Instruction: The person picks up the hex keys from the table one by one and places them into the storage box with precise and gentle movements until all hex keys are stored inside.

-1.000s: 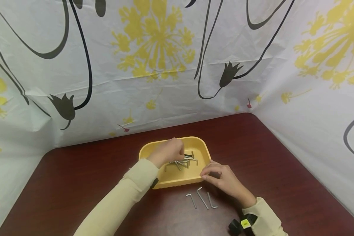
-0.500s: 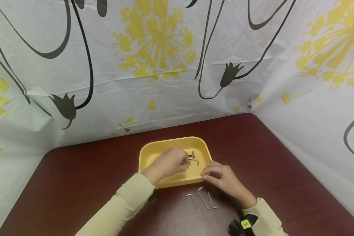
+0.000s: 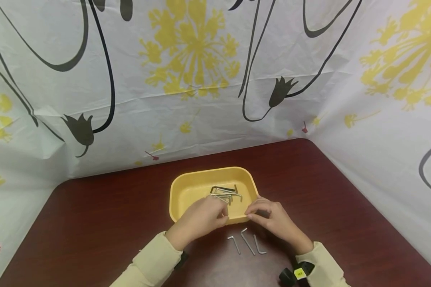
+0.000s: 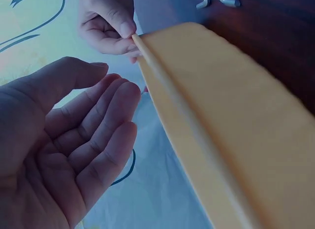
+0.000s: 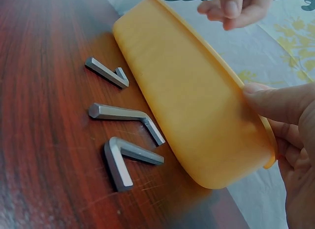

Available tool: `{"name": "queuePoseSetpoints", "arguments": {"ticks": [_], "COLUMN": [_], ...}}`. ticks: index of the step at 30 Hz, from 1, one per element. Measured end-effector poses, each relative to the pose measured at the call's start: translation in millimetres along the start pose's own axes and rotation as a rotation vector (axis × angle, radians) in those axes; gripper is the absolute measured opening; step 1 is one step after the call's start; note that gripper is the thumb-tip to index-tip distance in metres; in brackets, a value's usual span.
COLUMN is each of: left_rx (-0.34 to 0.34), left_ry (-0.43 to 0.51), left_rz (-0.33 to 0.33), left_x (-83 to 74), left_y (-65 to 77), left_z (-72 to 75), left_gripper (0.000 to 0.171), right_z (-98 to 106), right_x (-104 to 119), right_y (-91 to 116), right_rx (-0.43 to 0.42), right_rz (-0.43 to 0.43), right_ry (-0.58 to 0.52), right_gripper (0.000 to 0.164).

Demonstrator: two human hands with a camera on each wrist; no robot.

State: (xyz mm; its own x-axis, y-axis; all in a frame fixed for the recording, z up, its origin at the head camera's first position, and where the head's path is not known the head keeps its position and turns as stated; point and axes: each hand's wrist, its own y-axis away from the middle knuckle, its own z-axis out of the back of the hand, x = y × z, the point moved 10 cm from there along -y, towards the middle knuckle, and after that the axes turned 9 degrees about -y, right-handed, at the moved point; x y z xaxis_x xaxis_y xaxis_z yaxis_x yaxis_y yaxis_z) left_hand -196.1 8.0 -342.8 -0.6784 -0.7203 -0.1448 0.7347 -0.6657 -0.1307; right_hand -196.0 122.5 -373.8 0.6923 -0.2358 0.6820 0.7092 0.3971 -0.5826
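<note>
In the head view a yellow plastic bin (image 3: 186, 189) stands on the table, with several L-shaped hex keys (image 3: 224, 194) lying in a pile on its floor. My right hand (image 3: 269, 215) grips the bin's near right corner; the right wrist view shows the thumb (image 5: 275, 101) on the outside of the rim. My left hand (image 3: 202, 215) hovers over the near rim, palm inward. Its fingers (image 4: 106, 115) are loosely bent in the left wrist view, and nothing shows between them and the thumb. Three hex keys, left (image 3: 236, 246), middle (image 3: 248, 243) and right (image 3: 256, 244), lie before the bin.
The dark red wooden table (image 3: 104, 223) has rounded far corners. A white sheet (image 3: 129, 99) printed with flowers hangs behind and beside it. A black wrist device (image 3: 287, 276) is strapped at my right sleeve.
My left hand has drawn back from over the hex key pile toward the near rim, uncovering the pile. The right hand keeps its grip on the bin, and the three loose keys have not moved.
</note>
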Motion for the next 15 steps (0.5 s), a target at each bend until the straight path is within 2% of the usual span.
{"name": "queuePoseSetpoints", "arguments": {"ticks": [4,8,15], "left_rx": [-0.014,-0.001,0.047], "left_ry": [-0.011,-0.045,-0.088], "left_rz": [0.012,0.02,0.046], "left_x": [-0.5,-2.9,-8.1], "left_y": [6.7,10.5,14.1], "left_z": [-2.5,-9.7,-26.5], "left_gripper": [0.008,0.007,0.023], "right_z": [3,3,2], "right_x": [16,22,21], "right_y": [-5,-6,-6], "right_rx": [-0.008,-0.005,-0.001], "right_rz": [-0.005,-0.007,-0.01], "right_ry": [-0.001,0.004,0.005], "right_gripper": [0.018,0.018,0.017]}}
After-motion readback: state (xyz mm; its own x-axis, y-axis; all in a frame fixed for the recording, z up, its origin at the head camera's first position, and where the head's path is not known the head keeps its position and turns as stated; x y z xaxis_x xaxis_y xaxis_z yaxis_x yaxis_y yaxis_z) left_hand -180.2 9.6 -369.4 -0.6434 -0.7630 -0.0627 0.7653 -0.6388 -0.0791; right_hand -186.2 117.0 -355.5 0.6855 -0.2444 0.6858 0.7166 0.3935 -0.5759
